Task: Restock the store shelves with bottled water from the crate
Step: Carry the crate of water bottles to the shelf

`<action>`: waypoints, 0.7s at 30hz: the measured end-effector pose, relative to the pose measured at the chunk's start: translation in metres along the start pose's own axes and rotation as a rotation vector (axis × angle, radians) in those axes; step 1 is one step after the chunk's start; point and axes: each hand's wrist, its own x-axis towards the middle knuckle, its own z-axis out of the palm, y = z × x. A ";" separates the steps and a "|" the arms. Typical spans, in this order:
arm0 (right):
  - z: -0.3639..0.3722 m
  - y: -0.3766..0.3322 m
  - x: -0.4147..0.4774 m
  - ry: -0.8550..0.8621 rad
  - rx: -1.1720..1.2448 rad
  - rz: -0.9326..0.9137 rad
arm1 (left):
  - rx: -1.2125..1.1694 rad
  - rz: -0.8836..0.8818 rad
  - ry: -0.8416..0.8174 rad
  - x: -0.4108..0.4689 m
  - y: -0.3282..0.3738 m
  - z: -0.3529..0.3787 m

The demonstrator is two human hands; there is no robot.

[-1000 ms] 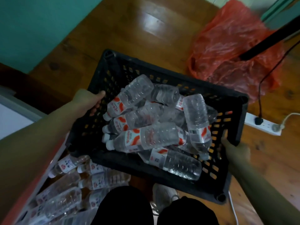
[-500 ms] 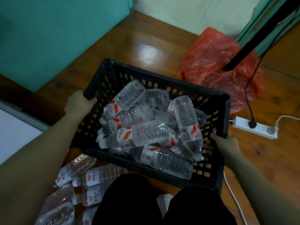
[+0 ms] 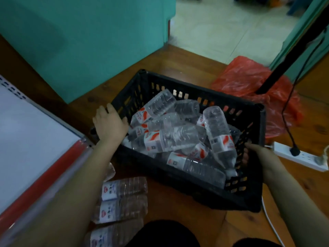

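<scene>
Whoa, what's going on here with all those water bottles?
A person is holding a black plastic slatted crate by two sides. The left hand grips its left rim and the right hand grips its right wall. Inside, clear plastic water bottles with red-and-white labels lie in a jumbled heap. Other labelled bottles lie on the wooden floor beside a white shelf. Neither hand holds a bottle yet.

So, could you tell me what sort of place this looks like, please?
Probably a small shop: a black plastic crate full of bottled water, more bottles on the wooden floor, and a white metal shelf with a red edge strip.
</scene>
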 end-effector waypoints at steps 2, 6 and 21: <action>-0.001 0.002 -0.002 -0.045 0.012 0.043 | -0.096 -0.059 0.080 -0.027 0.004 -0.004; -0.003 0.005 -0.001 -0.096 0.039 0.025 | -0.458 -0.289 0.167 -0.071 0.005 -0.005; 0.014 0.030 -0.008 -0.014 -0.047 -0.197 | -1.185 -0.853 0.233 -0.071 0.021 0.013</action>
